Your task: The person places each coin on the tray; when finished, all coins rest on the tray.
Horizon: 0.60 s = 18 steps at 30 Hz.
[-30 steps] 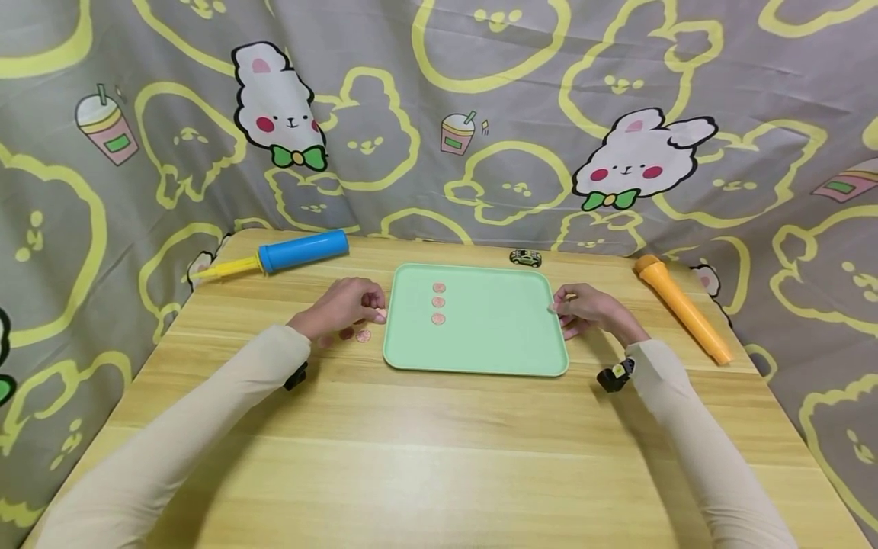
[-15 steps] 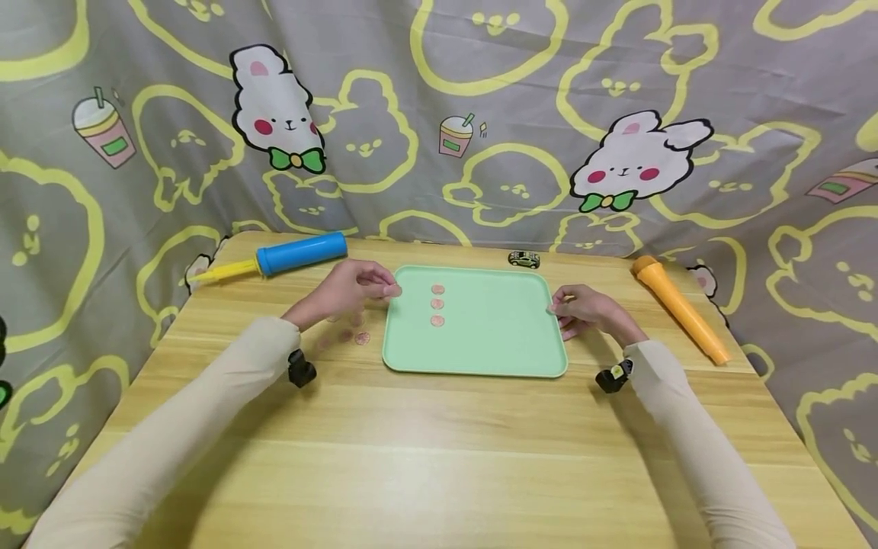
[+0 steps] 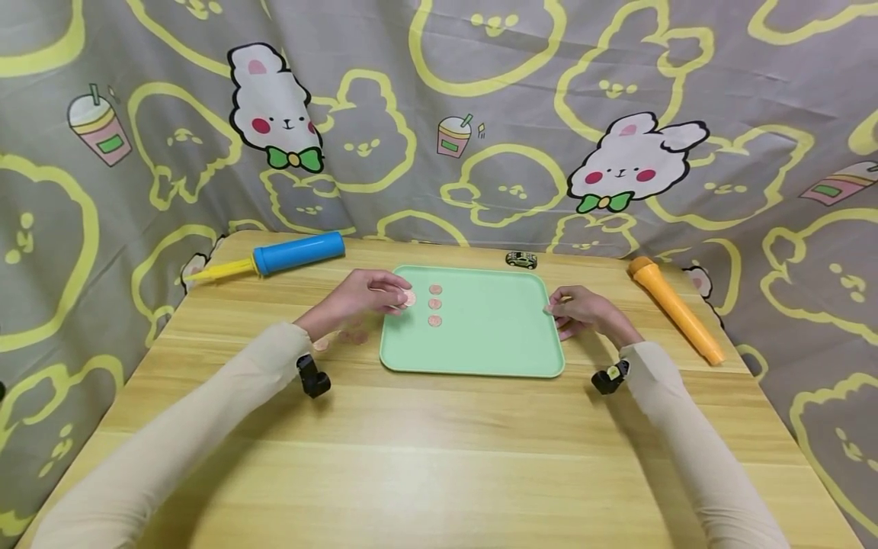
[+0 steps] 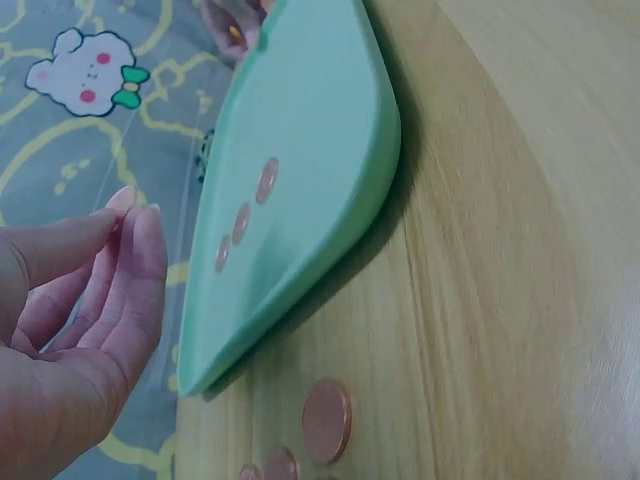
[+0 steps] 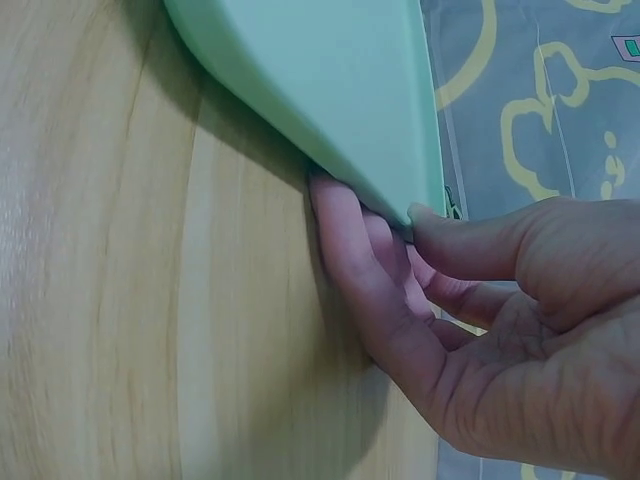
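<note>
A gray curtain [image 3: 494, 42] printed with cartoon bunnies fills my head view above the wooden table [image 3: 439, 457]. At center left I see a blue-and-yellow hand pump [image 3: 298, 254], then loose copper coins [image 3: 321, 345] below the left hand [image 3: 366, 295], which pinches a single coin [image 3: 410, 297] over the left side of the green tray [image 3: 497, 328]. Mid-frame, three coins [image 3: 435, 303] line up on that tray; a toy car [image 3: 521, 260] sits behind it. The right hand [image 3: 581, 308] grips its right rim, and an orange microphone [image 3: 675, 309] lies at center right.

Three coins [image 3: 435, 304] in line on green tray [image 3: 494, 328]
</note>
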Motion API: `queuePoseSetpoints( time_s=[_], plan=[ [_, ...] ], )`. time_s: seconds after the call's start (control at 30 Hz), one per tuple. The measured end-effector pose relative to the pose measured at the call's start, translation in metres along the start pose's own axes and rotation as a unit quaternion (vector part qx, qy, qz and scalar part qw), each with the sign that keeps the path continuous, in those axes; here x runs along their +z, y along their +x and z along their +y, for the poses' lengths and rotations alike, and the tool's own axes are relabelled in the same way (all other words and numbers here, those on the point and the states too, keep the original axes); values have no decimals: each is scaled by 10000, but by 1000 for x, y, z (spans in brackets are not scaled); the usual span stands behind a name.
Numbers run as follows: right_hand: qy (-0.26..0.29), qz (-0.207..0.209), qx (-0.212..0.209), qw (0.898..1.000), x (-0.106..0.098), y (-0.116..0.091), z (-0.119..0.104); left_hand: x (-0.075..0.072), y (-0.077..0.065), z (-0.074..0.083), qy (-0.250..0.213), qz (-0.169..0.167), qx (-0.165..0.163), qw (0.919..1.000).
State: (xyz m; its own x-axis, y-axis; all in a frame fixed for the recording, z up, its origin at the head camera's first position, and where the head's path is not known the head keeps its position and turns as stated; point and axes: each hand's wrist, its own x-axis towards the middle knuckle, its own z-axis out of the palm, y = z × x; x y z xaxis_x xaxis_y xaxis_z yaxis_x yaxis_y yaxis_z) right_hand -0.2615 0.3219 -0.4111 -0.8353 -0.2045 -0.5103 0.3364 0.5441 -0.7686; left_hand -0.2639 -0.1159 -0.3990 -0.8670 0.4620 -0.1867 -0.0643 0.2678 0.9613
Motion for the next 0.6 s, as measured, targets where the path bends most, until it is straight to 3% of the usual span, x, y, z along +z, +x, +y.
queuePoseSetpoints(
  time_s=[0.27, 0.5, 0.6],
  plan=[
    [-3, -14, 2, 10000, 0, 2, -1, 9, 1, -7, 191, -96, 16, 9998],
    [-83, -158, -63, 9998, -3, 0, -2, 26, 2, -12, 186, -278, 46, 9994],
    [-74, -176, -52, 9998, -2, 0, -2, 31, 2, -13, 403, -299, 130, 9987]
  ],
)
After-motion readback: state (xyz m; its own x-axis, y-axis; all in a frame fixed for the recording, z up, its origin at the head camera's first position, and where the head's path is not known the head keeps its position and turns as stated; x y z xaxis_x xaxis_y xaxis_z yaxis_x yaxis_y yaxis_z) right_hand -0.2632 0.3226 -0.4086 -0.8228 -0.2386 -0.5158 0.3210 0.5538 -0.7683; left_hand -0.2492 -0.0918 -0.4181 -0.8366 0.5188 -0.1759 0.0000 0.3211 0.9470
